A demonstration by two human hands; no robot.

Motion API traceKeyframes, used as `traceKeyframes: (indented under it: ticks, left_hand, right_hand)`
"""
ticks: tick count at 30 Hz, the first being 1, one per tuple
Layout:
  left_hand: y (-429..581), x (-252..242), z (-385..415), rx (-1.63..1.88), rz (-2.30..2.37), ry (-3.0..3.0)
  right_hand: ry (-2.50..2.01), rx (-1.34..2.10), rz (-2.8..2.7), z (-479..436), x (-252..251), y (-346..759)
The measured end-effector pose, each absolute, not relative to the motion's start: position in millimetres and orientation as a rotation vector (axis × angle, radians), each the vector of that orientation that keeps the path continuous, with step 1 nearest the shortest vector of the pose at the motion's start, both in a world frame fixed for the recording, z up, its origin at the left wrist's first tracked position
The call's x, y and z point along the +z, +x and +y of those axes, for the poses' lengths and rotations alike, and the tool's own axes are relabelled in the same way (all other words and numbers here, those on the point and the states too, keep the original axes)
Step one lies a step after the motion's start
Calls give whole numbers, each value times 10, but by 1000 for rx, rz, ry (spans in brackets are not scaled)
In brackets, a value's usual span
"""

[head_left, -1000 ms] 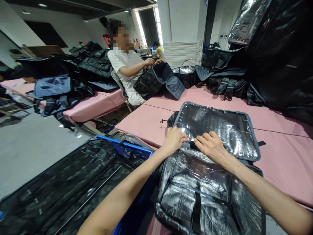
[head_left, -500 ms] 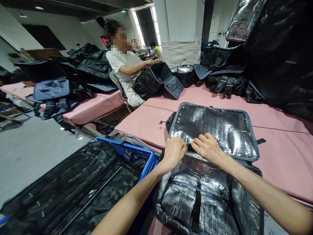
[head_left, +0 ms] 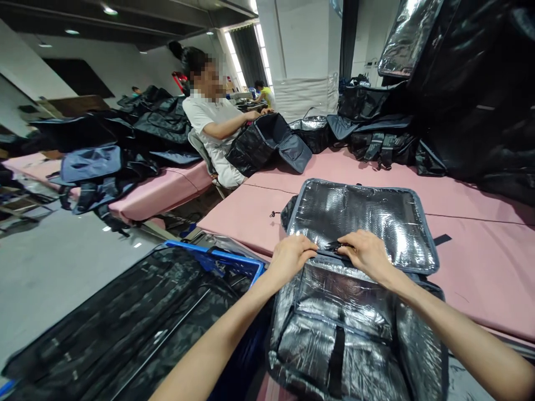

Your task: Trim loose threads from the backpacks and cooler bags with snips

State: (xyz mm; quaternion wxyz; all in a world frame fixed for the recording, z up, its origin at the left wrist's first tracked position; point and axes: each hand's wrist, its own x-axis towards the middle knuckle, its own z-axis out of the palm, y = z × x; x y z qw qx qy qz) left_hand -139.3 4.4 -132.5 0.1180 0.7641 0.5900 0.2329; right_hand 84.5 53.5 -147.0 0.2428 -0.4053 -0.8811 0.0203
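Note:
An open insulated bag (head_left: 346, 328) with a shiny silver lining lies in front of me on the pink table (head_left: 476, 278). Its lid (head_left: 363, 217) is flipped back flat, silver side up. My left hand (head_left: 290, 257) is closed on the bag's rear edge where lid and body meet. My right hand (head_left: 365, 253) pinches a small dark strip at the same seam, a little to the right. The two hands are a short gap apart.
A blue crate (head_left: 217, 259) full of flat black panels stands at my lower left. A seated person (head_left: 213, 131) in a white shirt handles a black bag (head_left: 263, 142) across the table. Piles of dark bags (head_left: 376, 139) line the far edge and the right side.
My hands have drawn slightly apart along the seam, and a small dark strip now shows under my right fingers. The view has shifted a little.

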Motion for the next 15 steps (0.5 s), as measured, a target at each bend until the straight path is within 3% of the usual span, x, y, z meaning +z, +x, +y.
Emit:
traceKeyframes:
  ticks: [15]
  left_hand:
    - [-1072,-1363,198,225,1820,2420]
  right_hand:
    - [-1156,203,-2360,442,-1598,966]
